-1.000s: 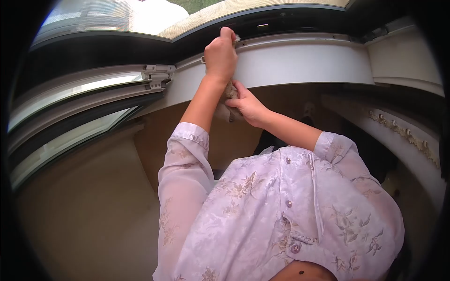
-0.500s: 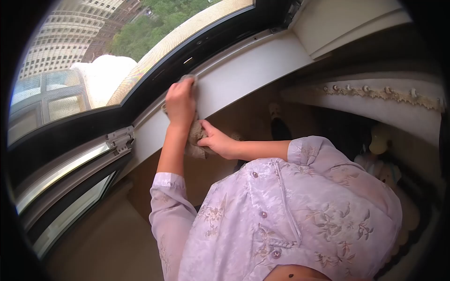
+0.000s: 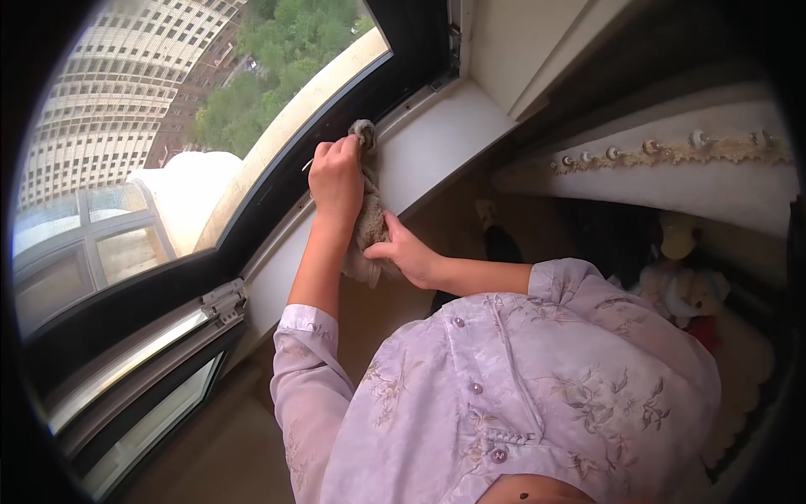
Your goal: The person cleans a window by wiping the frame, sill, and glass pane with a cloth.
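- Two bare hands on one crumpled, grey-brown, nubbly cloth (image 3: 369, 223) here, both gripping it.
- So the left hand (image 3: 336, 181) is curled tight round the upper part, back of the hand facing up. A rolled bit of cloth pokes out past the knuckles at about 1 o'clock, and the rest trails off toward 5 o'clock.
- The right hand (image 3: 407, 256) has the lower stretch pinched between thumb and fingers. From that hand, most of the cloth sits around 10 o'clock, with a loose end hanging near 8 or 9.
- Between the hands the cloth is in plain view, kinda bunched and twisted. Can't tell how much is tucked inside the left fist.
- Left hand's over a long, flat white sill (image 3: 453, 134) that runs from its 2 o'clock down to its 7. Can't really tell if the cloth is pressing on it.
- Right alongside is a wide, glossy black window frame (image 3: 411, 76), going from the left hand's 1 o'clock round to 8.
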Tool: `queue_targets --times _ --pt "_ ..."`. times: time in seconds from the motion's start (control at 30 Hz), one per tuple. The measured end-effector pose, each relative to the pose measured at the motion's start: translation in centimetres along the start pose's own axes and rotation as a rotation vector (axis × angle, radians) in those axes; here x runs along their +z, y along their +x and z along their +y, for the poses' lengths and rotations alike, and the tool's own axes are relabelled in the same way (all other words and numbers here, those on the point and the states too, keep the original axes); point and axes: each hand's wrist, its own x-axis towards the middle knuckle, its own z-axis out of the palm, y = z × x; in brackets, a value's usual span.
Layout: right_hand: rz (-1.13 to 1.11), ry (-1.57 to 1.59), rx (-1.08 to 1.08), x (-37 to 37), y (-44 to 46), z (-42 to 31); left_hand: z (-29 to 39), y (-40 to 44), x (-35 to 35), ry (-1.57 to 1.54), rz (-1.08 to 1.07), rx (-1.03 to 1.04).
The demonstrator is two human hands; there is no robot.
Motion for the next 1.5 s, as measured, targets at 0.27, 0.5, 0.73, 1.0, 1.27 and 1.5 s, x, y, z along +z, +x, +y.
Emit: queue_targets --times 0.27,0.5,0.73,1.0,1.27,1.5 --pt "0.175 0.097 -0.240 -3.1 0.6 -3.5 5.4 7.0 5.2 -0.092 0.071 0.171" --pt "0.031 -0.179 -0.011 -0.7 0.0 -2.2 -0.1 0.0 0.4 0.017 -0.044 -0.024" --pt "-0.137 -0.360 0.086 0.1 -0.5 -0.3 -5.3 -8.9 -5.5 -0.042 -0.103 -0.431" --pt "0.130 -0.275 -0.316 -0.6 -2.2 -5.0 1.9 0.8 -4.8 -0.718 0.365 -0.358" --pt "0.080 -0.355 -0.873 4.5 -4.4 -17.3 9.6 21.8 -15.8 -0.527 0.956 0.133" --pt "0.188 -0.348 -0.781 -0.1 -0.3 -16.0 10.4 18.4 -9.1 -0.194 0.572 -0.002"
